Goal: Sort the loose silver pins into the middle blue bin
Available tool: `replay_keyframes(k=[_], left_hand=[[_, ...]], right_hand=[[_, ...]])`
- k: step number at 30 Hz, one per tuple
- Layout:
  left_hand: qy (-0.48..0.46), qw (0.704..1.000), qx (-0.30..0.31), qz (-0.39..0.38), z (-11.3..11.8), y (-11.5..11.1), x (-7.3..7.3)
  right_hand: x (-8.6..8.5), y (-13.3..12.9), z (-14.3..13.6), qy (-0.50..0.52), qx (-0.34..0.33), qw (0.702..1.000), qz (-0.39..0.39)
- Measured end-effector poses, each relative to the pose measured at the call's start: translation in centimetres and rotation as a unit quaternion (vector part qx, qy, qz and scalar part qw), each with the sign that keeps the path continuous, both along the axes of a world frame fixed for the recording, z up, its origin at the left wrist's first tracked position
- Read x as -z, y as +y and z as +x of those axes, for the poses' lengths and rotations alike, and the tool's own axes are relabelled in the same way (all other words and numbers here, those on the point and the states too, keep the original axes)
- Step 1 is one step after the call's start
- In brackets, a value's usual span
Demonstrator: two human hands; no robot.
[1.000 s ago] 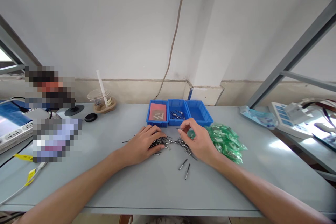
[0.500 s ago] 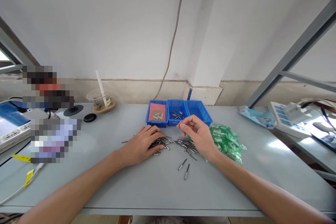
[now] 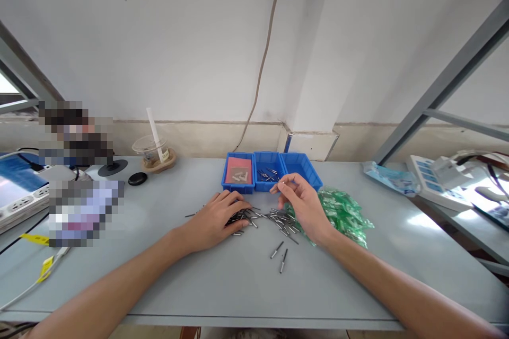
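My left hand (image 3: 220, 218) lies over a heap of thin metal pins (image 3: 253, 218), thumb apart from the curved fingers; what is under the palm is hidden. Just in front of the middle blue bin (image 3: 268, 161), my right hand (image 3: 302, 202) is closed in a pinch, a small shiny end of a metal pin showing at the fingertips. Below it spreads another cluster of metal pins (image 3: 283, 221), dark at one end and silvery at the other. Two loose pins (image 3: 283, 261) lie nearer to me. Several pins are inside the middle bin.
The left blue bin (image 3: 239, 188) holds a pink card and a small bag of pale parts. A right blue bin (image 3: 303, 165) adjoins. Green plastic bags (image 3: 345, 214) lie beside my right wrist. A lidded cup (image 3: 150, 149), a black round object (image 3: 137, 178) and power strips flank the table.
My right hand has turned slightly at the fingertips, and the pin that stuck out to the left now barely shows. The left hand stays on the heap.
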State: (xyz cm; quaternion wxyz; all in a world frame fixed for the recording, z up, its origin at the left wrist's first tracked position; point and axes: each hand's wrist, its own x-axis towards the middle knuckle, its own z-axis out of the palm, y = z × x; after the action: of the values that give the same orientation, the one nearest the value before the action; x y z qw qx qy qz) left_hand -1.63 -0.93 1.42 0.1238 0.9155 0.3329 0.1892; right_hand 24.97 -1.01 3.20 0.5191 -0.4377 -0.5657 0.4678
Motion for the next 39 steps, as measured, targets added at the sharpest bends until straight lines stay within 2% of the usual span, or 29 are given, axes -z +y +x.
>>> replay_keyframes(k=[9,19,26,39], left_hand=[[-0.006,1.000,0.002,0.006,-0.13,0.02,0.19],[-0.008,1.000,0.004,0.010,-0.08,0.11,0.25],[0.001,1.000,0.002,0.002,-0.14,0.10,0.32],[0.001,1.000,0.003,0.004,-0.12,0.02,0.08]], right_hand=[[0.28,0.27,0.26,-0.054,0.023,0.998,0.031],[-0.27,-0.12,-0.12,-0.082,0.020,0.996,0.022],[0.56,0.20,0.04,-0.080,0.032,0.996,0.009],[0.13,-0.02,-0.01,-0.069,-0.009,0.997,0.016]])
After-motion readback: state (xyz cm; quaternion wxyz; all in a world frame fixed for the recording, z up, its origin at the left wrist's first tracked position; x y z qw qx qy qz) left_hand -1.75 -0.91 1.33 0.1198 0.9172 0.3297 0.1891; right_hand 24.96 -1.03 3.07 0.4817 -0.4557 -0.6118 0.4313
